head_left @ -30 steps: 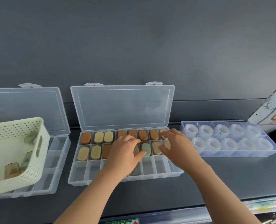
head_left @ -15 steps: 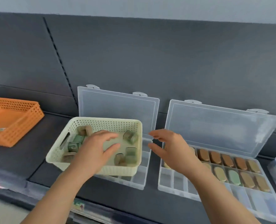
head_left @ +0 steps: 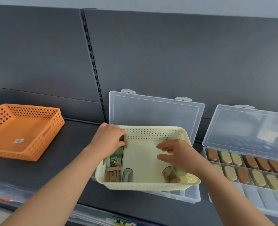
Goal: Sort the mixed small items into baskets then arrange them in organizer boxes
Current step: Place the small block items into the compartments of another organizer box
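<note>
My left hand (head_left: 108, 139) pinches a brown piece (head_left: 124, 139) at the cream basket's (head_left: 148, 185) far-left corner; my right hand (head_left: 179, 154) hovers near its right edge, fingers relaxed, empty.

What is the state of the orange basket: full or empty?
Empty. The orange basket shows only its bare floor and a small sticker; no items lie in it.

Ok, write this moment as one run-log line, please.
left hand: pinches brown item at cream basket far-left corner | right hand: open above basket, right side | cream basket: rests on open organizer box
</note>
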Demonstrator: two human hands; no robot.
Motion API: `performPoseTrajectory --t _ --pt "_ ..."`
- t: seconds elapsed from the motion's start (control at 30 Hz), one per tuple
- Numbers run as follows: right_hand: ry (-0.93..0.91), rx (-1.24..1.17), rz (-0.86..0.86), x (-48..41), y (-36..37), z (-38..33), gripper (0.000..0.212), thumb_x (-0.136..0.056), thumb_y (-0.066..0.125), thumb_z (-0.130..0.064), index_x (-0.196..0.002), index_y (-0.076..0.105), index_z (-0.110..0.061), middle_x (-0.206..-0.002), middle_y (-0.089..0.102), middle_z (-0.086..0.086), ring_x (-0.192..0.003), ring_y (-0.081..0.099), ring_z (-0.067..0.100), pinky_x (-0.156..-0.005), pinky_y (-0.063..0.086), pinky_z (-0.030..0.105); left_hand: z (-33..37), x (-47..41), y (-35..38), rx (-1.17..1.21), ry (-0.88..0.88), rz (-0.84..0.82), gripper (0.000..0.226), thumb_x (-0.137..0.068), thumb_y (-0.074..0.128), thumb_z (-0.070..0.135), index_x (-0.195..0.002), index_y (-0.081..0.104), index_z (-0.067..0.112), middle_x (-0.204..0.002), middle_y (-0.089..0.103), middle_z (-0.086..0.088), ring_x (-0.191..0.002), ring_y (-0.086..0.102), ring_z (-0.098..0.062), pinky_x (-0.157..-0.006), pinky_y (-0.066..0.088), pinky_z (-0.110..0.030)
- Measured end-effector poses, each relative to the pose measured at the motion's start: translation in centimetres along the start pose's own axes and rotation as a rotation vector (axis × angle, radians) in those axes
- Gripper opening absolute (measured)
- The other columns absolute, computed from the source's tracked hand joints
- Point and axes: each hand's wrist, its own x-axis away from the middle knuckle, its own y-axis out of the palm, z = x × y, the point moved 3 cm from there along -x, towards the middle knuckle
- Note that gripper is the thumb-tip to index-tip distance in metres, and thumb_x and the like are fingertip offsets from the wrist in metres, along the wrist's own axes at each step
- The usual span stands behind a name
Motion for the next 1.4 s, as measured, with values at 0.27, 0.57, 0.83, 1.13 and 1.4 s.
performPoseTrajectory --t 0.27,0.57,0.83,1.13,1.4 --pt "0.172 0.165 -0.109 1.8 -0.3 0.6 0.033 -0.079 0.071 -0.038 -0.110 0.068 -0.027 -0.096 0.068 -0.013 -0.082 0.063 0.006 -0.081 0.052 0.019 0.4 0.5 0.1 0.176 0.015 0.077 0.035 -0.088 0.057 0.047 -0.119 0.058 0.031 -0.120 0.057 0.012 -0.109 0.050 -0.013 -0.095 0.031 -0.032" --pt "0.172 0.345 -0.061 2.0 0.8 -0.3 0.033 -0.075 0.065 -0.040 -0.106 0.068 -0.032 -0.088 0.061 -0.015 -0.083 0.059 0.011 -0.073 0.050 0.023 3.0 5.4 -1.1 0.778 -0.076 0.188 0.031 -0.084 0.067 0.032 -0.113 0.060 0.032 -0.103 0.059 0.027 -0.094 0.055 0.007 -0.082 0.041 -0.010" --pt "0.186 -0.497 0.190 6.2 -3.4 1.8 0.022 -0.090 0.060 -0.014 -0.110 0.064 -0.020 -0.101 0.068 -0.004 -0.088 0.070 0.011 -0.081 0.057 0.028 8.5 6.7 -1.9 1.503 -0.095 0.136 0.050 -0.081 0.061 0.033 -0.129 0.050 0.033 -0.111 0.067 0.012 -0.103 0.064 -0.007 -0.089 0.052 -0.031" --pt "0.326 -0.835 0.479 13.0 -6.9 10.4 0.017 -0.097 0.051 -0.014 -0.110 0.062 -0.017 -0.087 0.070 0.009 -0.070 0.064 0.022 -0.074 0.058 0.040 21.1 5.2 -3.2 1.873 0.014 -0.070 0.039 -0.092 0.048 0.017 -0.131 0.053 0.021 -0.116 0.068 0.000 -0.108 0.065 -0.018 -0.084 0.056 -0.031" --pt "0.370 -0.829 0.343 17.0 -7.3 17.5 0.028 -0.088 0.059 -0.008 -0.112 0.063 -0.022 -0.105 0.069 0.008 -0.089 0.069 0.022 -0.089 0.055 0.034 28.7 4.0 1.9 1.347 0.019 0.025 0.052 -0.089 0.063 0.022 -0.133 0.042 0.040 -0.125 0.054 0.019 -0.111 0.057 0.000 -0.090 0.051 -0.022"
